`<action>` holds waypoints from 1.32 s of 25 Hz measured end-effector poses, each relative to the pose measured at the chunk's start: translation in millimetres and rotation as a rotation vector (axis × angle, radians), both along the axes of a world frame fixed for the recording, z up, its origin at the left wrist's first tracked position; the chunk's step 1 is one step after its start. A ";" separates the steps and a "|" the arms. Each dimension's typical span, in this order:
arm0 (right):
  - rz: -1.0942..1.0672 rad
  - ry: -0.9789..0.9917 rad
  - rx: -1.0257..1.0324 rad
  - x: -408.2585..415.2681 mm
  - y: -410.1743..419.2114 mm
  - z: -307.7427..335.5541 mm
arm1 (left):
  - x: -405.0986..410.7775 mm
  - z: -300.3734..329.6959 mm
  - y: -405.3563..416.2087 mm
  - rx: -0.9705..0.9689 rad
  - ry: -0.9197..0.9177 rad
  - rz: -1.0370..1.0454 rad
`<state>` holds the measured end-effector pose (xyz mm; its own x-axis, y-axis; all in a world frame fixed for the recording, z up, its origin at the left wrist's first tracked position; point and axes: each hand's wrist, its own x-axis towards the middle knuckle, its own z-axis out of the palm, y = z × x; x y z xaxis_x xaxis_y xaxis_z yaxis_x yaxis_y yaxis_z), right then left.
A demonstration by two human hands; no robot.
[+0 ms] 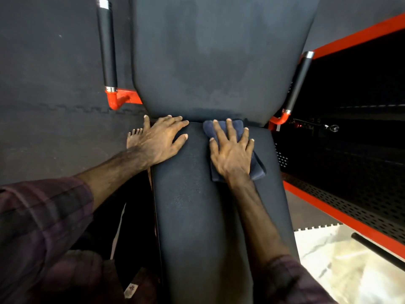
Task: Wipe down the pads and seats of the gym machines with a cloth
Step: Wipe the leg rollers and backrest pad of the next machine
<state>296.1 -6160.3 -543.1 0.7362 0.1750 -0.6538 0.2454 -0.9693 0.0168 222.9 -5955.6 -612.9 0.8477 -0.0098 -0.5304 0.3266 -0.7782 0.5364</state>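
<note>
A long black padded seat (197,205) runs up the middle of the head view and meets a wider black pad (219,62) beyond it. My right hand (232,150) lies flat with spread fingers on a folded dark blue cloth (258,170), pressing it onto the far right part of the seat, close to the seam between the two pads. My left hand (160,139) rests flat on the seat's far left edge, fingers straight, holding nothing.
Black handles on red brackets flank the wide pad, one on the left (107,47) and one on the right (298,84). A red and black perforated machine frame (350,211) stands on the right. My bare foot (133,137) is on the dark rubber floor (54,84).
</note>
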 end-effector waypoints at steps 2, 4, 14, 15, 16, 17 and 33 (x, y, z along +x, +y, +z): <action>0.175 0.055 0.116 -15.8 -24.5 19.5 | 5.4 3.4 -4.2 -0.014 0.005 -0.008; 0.204 0.086 0.118 -14.6 -52.0 31.3 | 10.6 6.3 -4.8 -0.022 0.017 -0.028; 0.154 0.050 0.074 -7.0 -74.5 30.1 | 27.5 8.1 -15.6 -0.056 0.033 -0.069; 0.124 0.022 0.039 -2.8 -86.6 30.0 | 30.3 8.9 -15.7 -0.059 0.037 -0.076; 0.041 -0.027 -0.025 5.9 -93.7 25.4 | 32.5 9.4 -15.8 -0.065 0.039 -0.080; -0.075 -0.069 -0.087 17.5 -94.4 17.3 | 32.8 8.2 -16.6 -0.069 0.036 -0.081; -0.420 -0.090 -0.156 75.4 -87.0 -17.3 | 44.5 12.8 -0.6 -0.100 0.133 -0.229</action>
